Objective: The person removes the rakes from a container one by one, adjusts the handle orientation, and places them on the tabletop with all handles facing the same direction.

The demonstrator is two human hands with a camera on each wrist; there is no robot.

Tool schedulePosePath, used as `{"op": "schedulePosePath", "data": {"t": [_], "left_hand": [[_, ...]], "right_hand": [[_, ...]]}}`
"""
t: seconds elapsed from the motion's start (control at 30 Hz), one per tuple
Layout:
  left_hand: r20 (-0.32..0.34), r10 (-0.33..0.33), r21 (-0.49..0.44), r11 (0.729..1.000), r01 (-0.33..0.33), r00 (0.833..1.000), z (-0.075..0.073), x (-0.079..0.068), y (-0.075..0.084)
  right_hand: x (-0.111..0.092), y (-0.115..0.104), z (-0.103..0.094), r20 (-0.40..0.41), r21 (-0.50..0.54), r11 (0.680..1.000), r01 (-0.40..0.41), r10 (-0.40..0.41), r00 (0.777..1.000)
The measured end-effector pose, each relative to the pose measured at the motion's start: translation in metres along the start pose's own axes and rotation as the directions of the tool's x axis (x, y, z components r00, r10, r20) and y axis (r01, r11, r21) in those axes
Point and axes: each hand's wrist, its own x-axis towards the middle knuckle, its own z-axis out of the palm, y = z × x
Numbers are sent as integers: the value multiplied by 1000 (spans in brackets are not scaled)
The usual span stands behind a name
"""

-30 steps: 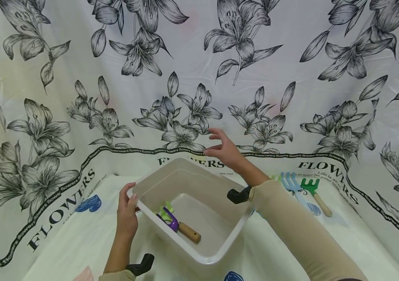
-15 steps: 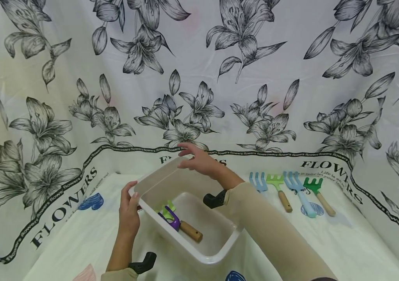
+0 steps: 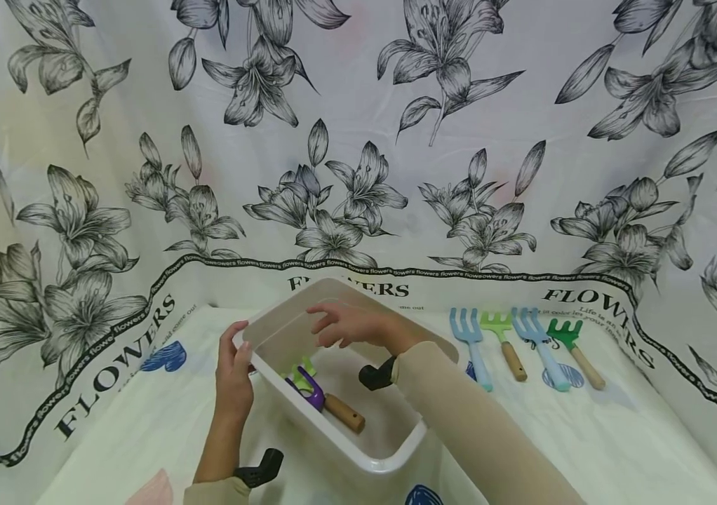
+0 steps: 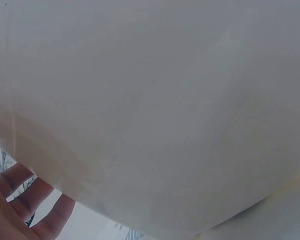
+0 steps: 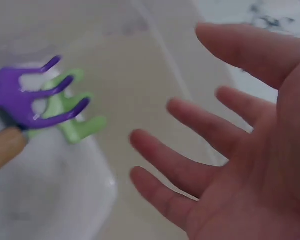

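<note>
A pale grey plastic tub [image 3: 374, 464] is tilted towards me, its left corner gripped by my left hand [image 3: 234, 382] with the thumb over the rim. In the left wrist view, the fingers [image 4: 32, 197] lie against the outer wall of the tub [image 4: 155, 115]. Inside it, a purple hand rake [image 3: 314, 398] with a wooden handle overlaps a light green rake [image 3: 303, 366]. My right hand [image 3: 358, 326] hovers over the tub's opening, fingers spread and holding nothing. The right wrist view has this hand [image 5: 225, 150] to the right of the purple tines [image 5: 55, 92].
To the right on the white cloth [image 3: 636, 449] lies a row of garden tools: a blue fork [image 3: 475, 344], a light green rake [image 3: 505, 345] with wooden handle, another blue fork [image 3: 543, 351] and a dark green rake [image 3: 576, 351]. A floral curtain [image 3: 358, 91] hangs behind.
My right hand has moved left and down from above the tub's far rim to over its opening. The tools on the right are uncovered by the sleeve. My left hand keeps its grip.
</note>
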Motion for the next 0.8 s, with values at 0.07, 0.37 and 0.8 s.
{"op": "schedulePosePath", "data": {"t": [0.07,0.37,0.8], "left_hand": [[4,3,-1,1000,-3,1000,0,1,0],[16,-41,3,999,41,999,1,-1,-2],[9,-28,1,1000,28,1000,-1,0,0]], "right_hand": [[1,3,5,53,-46,998,-37,39,998],[-1,13,20,224,-123,966,-226,249,942],[-3,14,34,300,-253,883,-395,460,836]]}}
